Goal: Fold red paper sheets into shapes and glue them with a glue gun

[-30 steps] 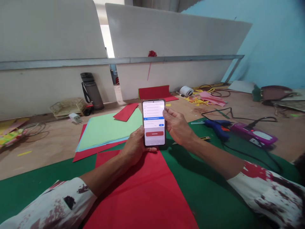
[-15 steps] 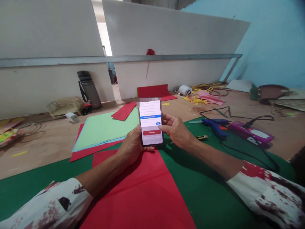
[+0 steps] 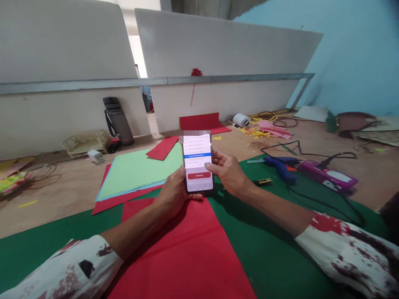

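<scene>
A smartphone (image 3: 197,160) with a lit screen stands upright in front of me. My left hand (image 3: 171,193) is wrapped round its lower left side. My right hand (image 3: 228,172) grips its right edge, with the thumb resting on the screen's right side. Under both forearms lies a large red paper sheet (image 3: 187,253) on a green cutting mat (image 3: 274,249).
A stack of light green, blue and red paper (image 3: 135,172) lies at the left. A blue glue gun (image 3: 280,166), a purple device (image 3: 327,176) and black cables sit at the right. A dark water bottle (image 3: 117,121), a wire basket (image 3: 85,142) and paper scraps (image 3: 268,128) line the white panels behind.
Both hands and the phone have drifted slightly left and lower in view. My right thumb has slid down the right side of the screen.
</scene>
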`<state>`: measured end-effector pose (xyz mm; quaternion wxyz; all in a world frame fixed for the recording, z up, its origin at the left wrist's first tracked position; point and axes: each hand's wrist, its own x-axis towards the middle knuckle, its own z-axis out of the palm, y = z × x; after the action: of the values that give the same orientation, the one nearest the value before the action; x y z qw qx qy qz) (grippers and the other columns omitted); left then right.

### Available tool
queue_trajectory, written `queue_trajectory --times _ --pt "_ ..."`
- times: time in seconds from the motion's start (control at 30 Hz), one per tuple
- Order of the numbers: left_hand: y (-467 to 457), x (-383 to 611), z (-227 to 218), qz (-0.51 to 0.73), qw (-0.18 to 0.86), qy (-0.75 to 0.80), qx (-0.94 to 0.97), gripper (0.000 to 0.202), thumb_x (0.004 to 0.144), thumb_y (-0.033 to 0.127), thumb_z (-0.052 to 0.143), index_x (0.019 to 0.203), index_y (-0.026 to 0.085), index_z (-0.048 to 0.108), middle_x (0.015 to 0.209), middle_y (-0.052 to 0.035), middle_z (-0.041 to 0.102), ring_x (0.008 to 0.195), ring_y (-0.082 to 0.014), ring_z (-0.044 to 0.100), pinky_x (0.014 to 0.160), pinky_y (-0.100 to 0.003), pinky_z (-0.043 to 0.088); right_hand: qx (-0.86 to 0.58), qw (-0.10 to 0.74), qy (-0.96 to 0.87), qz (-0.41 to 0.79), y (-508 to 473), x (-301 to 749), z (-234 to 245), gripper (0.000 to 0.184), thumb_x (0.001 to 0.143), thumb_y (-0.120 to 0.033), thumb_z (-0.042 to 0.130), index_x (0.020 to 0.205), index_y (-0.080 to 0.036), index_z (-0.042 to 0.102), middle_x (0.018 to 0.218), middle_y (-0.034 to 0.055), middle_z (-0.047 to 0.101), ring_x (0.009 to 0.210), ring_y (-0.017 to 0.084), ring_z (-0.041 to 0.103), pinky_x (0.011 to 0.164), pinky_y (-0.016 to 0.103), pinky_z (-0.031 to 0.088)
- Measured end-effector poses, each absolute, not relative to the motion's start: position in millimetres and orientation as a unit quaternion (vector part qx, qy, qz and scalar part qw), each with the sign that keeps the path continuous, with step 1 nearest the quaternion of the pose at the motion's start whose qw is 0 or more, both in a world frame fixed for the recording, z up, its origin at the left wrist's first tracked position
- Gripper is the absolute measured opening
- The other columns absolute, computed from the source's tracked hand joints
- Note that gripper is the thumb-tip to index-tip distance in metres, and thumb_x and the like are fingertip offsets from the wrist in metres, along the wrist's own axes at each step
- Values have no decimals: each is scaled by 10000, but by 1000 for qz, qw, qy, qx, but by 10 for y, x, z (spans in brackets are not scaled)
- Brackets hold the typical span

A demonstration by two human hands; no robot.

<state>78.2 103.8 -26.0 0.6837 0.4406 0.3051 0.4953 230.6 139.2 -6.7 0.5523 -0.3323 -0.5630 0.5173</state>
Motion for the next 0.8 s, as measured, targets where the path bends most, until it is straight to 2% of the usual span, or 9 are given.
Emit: queue_trajectory --times 0.47,0.67,0.8 --pt "1041 797 -254 493 679 319 441 473 906 503 443 1216 155 530 1061 -161 650 783 -234 666 557 -298 562 -321 538 -559 543 1373 2327 -65 347 607 -177 719 941 -197 630 906 34 717 802 183 656 778 369 517" --pt "1045 786 -263 493 679 311 447 462 903 494 457 1217 163 527 1082 -156 642 807 -244 662 575 -307 569 -313 534 -560 551 1362 2335 -56 322 622 -186 722 930 -194 628 947 44 717 836 196 660 799 382 514" --pt "1052 791 -260 495 682 311 439 468 904 504 448 1197 152 544 1074 -162 639 802 -247 661 573 -317 571 -311 537 -540 569 1378 2335 -64 287 680 -292 714 943 -195 652 946 49 722 858 215 667 800 396 521"
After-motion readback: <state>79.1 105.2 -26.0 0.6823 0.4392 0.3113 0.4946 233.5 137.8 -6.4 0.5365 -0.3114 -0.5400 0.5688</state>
